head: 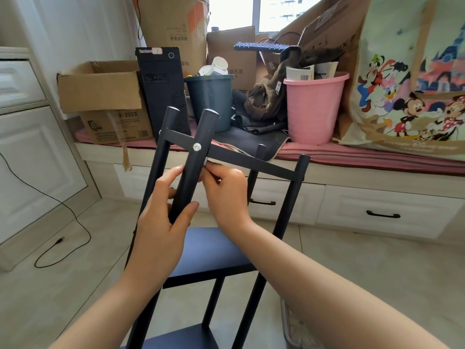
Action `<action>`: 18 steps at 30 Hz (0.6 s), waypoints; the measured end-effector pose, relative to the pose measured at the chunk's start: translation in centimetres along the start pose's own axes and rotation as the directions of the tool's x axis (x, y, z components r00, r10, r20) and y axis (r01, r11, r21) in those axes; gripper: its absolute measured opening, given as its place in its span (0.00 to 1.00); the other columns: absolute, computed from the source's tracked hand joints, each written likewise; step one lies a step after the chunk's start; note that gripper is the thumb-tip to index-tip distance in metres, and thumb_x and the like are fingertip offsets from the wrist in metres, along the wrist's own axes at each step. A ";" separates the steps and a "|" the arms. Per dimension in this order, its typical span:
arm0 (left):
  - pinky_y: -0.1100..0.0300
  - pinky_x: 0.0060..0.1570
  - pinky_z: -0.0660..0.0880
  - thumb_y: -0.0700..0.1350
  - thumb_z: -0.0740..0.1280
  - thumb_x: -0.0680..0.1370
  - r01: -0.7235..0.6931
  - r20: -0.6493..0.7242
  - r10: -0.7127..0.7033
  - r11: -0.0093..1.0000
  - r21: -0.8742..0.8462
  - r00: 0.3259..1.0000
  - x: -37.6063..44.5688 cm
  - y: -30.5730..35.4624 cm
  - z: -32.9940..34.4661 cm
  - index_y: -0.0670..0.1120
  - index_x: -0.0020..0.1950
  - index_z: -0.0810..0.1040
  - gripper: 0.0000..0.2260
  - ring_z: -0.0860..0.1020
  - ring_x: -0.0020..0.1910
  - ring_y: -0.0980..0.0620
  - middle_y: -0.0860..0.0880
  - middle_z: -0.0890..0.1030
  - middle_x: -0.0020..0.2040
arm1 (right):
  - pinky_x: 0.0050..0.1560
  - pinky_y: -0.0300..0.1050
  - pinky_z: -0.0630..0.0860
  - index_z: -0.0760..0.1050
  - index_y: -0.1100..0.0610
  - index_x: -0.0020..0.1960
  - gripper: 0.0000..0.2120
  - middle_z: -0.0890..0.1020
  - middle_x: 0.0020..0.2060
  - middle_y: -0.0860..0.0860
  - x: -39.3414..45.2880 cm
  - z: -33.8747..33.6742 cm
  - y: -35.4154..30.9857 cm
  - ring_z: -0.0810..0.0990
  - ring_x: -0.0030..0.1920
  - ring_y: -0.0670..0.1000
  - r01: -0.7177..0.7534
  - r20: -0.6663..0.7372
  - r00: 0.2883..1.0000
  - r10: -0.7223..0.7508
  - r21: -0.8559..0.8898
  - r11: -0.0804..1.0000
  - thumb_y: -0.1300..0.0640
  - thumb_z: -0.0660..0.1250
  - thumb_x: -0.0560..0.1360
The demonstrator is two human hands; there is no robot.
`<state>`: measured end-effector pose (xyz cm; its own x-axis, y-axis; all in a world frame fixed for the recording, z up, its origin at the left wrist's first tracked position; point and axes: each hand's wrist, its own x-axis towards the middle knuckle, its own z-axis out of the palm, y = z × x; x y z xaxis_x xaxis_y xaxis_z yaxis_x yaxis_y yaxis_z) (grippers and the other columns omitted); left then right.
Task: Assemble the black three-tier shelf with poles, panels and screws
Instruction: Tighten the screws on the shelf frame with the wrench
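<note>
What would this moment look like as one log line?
left hand grips near pole | right hand pinches small tool by screw | top panel attached

Bright daylight fills the room, entering from a window (261,11) at twelve o'clock that is overexposed to near white. Light falls evenly, and shadows on the floor (364,268) are soft and faint. The wide-angle lens bends straight lines toward the edges, noticeably at nine and three o'clock. The centre is fairly sharp; the forearms at six o'clock look slightly soft and stretched.
</note>
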<state>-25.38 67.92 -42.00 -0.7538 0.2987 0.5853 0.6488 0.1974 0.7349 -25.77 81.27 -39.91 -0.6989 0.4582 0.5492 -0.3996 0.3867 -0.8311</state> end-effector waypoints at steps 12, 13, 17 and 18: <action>0.43 0.42 0.79 0.42 0.68 0.79 0.023 -0.020 -0.025 0.997 -0.074 1.000 0.8 -1.1 -1.1 0.72 0.68 0.66 0.28 0.78 0.37 0.48 0.58 0.77 0.44 | 0.41 0.32 0.70 0.82 0.63 0.45 0.07 0.78 0.33 0.45 1.3 4.1 1.2 0.73 0.34 0.43 0.061 -0.133 0.990 -0.048 0.093 0.994 0.62 0.67 0.79; 0.43 0.42 0.79 0.42 0.68 0.79 0.020 -0.024 -0.022 0.997 -0.073 0.999 0.8 -1.2 -1.2 0.72 0.68 0.66 0.28 0.78 0.37 0.48 0.57 0.77 0.44 | 0.40 0.32 0.69 0.82 0.63 0.45 0.07 0.76 0.32 0.43 1.3 4.3 1.2 0.73 0.34 0.43 0.056 -0.133 0.990 -0.043 0.097 0.994 0.62 0.67 0.79; 0.44 0.41 0.79 0.43 0.67 0.80 0.005 -0.032 -0.007 0.998 -0.063 0.999 0.9 -1.6 -1.2 0.72 0.69 0.65 0.28 0.77 0.37 0.48 0.58 0.77 0.44 | 0.39 0.30 0.69 0.82 0.64 0.45 0.07 0.78 0.33 0.47 1.3 4.7 0.9 0.73 0.34 0.43 0.052 -0.087 0.995 -0.047 0.056 0.997 0.64 0.66 0.79; 0.45 0.41 0.79 0.43 0.67 0.80 0.001 -0.037 -0.003 0.998 -0.058 0.999 0.9 -1.6 -1.2 0.71 0.69 0.65 0.27 0.78 0.37 0.48 0.59 0.77 0.44 | 0.39 0.32 0.70 0.82 0.64 0.45 0.07 0.80 0.34 0.50 1.3 4.7 0.9 0.75 0.35 0.45 0.055 -0.072 0.996 -0.052 0.043 0.998 0.64 0.66 0.79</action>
<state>-27.21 66.78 -42.24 -0.7593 0.2638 0.5949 0.6407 0.1434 0.7543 -29.79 78.45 -40.33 -0.6327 0.4936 0.5967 -0.4630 0.3765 -0.8024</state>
